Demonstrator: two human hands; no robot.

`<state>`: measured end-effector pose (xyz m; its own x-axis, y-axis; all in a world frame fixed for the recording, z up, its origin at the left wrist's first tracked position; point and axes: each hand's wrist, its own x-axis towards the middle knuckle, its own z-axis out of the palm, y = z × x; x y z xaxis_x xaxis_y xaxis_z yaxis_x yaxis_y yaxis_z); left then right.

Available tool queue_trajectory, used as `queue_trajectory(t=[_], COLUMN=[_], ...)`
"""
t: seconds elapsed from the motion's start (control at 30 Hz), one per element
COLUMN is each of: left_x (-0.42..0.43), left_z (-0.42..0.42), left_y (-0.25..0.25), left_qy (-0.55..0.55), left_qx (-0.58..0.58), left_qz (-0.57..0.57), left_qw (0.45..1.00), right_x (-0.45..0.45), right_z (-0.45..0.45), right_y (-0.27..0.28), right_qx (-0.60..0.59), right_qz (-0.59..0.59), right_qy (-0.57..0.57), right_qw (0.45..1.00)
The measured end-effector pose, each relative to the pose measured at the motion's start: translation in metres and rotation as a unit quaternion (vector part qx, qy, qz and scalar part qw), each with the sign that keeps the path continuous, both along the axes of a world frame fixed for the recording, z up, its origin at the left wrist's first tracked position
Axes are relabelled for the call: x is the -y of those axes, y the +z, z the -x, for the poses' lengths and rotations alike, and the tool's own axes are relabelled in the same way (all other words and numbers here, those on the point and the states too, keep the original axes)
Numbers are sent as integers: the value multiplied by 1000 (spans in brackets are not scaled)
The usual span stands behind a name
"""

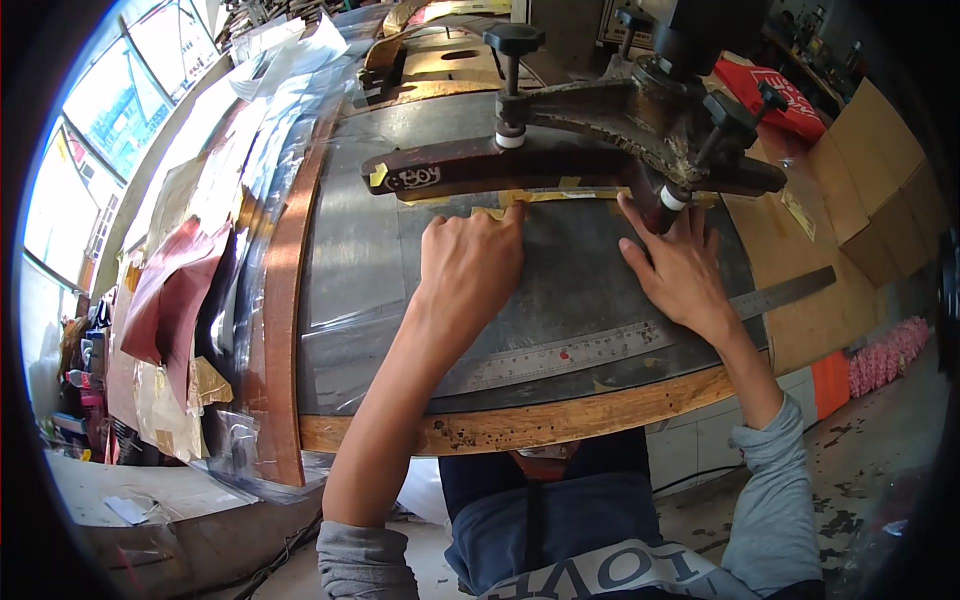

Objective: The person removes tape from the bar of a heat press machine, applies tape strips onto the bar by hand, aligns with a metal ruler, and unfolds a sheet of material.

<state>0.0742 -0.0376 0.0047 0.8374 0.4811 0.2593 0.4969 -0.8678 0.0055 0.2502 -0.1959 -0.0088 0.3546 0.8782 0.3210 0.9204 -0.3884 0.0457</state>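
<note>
My left hand [470, 258] rests on the dark table surface [400, 260], its fingers curled under and the index fingertip against a narrow yellowish tape strip [570, 195]. Whatever lies beneath those curled fingers is hidden. At the right, my right hand [685, 270] is open with fingers spread, the fingertips at the strip's right end beside the clamp arm. The strip runs along the near edge of a dark red metal bar [460, 170] marked with white lettering. A long steel ruler [560, 355] lies across the table in front of both hands, passing near my right wrist.
Above the bar stands a heavy metal press frame [590, 105] with black knobs. Cardboard [830, 250] and a red bag [775, 95] are at the right. Plastic sheets and dark red material [175, 290] lie left. The table's wooden front edge [560, 425] is close to my body.
</note>
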Motion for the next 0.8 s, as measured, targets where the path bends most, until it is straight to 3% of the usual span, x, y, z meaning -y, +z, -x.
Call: queue_trajectory(t=[0.13, 0.23, 0.37, 0.47, 0.67, 0.8], left_x=[-2, -8, -16, -17, -27, -21], left_z=[4, 11, 23, 35, 43, 39], left_y=[12, 21, 32, 45, 32, 36], left_qy=[1, 23, 57, 73, 1, 21], left_qx=[5, -4, 6, -70, -72, -102], left_qz=[45, 82, 102, 129, 123, 125], left_qw=[999, 996, 993, 987, 990, 987], right_x=[8, 5, -18, -35, -48, -48], right_z=[33, 64, 66, 63, 66, 63], right_y=[1, 16, 8, 3, 2, -1], right_qx=[-11, -111, -77, -91, -95, -98], right_qz=[-2, 34, -36, -72, -71, -94], right_qy=[37, 97, 173, 197, 206, 222], right_qw=[999, 989, 981, 974, 971, 966])
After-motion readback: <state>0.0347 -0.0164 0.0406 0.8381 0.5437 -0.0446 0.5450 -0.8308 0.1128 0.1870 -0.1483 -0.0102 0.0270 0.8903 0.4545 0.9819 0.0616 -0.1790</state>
